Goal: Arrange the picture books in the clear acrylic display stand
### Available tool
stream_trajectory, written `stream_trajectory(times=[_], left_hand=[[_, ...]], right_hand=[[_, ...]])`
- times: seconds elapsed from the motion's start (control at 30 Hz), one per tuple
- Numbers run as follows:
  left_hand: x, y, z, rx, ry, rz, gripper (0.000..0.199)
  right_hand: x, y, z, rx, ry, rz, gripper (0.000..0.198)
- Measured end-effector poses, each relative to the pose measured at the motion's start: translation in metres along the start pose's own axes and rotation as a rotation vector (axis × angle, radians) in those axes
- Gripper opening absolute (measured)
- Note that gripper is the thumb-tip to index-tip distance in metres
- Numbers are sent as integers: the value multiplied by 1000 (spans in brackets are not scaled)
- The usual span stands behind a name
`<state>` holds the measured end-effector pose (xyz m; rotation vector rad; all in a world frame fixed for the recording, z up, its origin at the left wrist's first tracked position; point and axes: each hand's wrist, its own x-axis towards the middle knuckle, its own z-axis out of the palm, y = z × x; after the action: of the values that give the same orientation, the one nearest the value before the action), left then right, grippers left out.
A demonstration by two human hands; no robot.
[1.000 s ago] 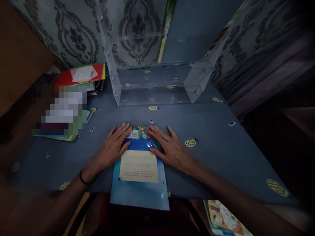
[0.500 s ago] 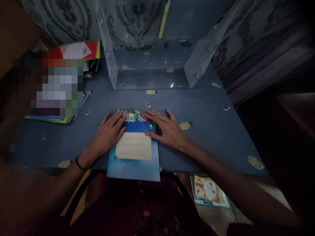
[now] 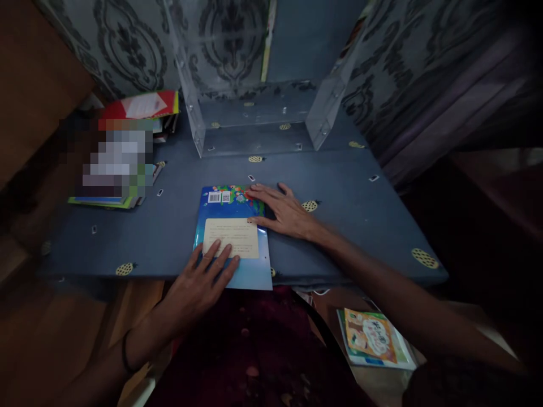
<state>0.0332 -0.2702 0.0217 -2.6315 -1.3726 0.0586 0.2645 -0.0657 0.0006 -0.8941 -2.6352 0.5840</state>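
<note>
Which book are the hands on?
The blue book with the cream text panel, at the table's near edge: left hand and right hand both lie on it. The books piled at left and the orange-covered book below are untouched.

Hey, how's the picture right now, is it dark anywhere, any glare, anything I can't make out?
Head view, dim overall, nearly black at the far right; head view, coarse pixel blocks mask much of the front book pile at left; head view, small glints on the clear stand; head view, the blue book's fine print is too soft to read.
</note>
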Motion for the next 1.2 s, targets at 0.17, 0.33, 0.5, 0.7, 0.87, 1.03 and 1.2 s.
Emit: stream_trajectory(times=[0.17, 0.33, 0.5, 0.7, 0.87, 1.03, 1.2], left_hand=[[-1, -16, -25, -14, 180, 20, 67], [18, -47, -65, -157, 397, -31, 51], [53, -84, -100, -243, 481, -156, 22], [114, -141, -109, -602, 795, -327, 46], [145, -168, -47, -1079, 896, -451, 46], [142, -150, 28, -1290, 769, -789, 47], [140, -136, 66, -1633, 730, -834, 64]], right_hand=[[1, 17, -16, 142, -65, -93, 60], [7, 30, -22, 200, -74, -109, 71], [18, 26, -9, 207, 145, -16, 40], [40, 29, -4, 337, 289, 8, 26], [48, 32, -9, 523, 287, 12, 32], [53, 37, -4, 680, 258, 49, 42], [53, 38, -3, 779, 246, 91, 47]])
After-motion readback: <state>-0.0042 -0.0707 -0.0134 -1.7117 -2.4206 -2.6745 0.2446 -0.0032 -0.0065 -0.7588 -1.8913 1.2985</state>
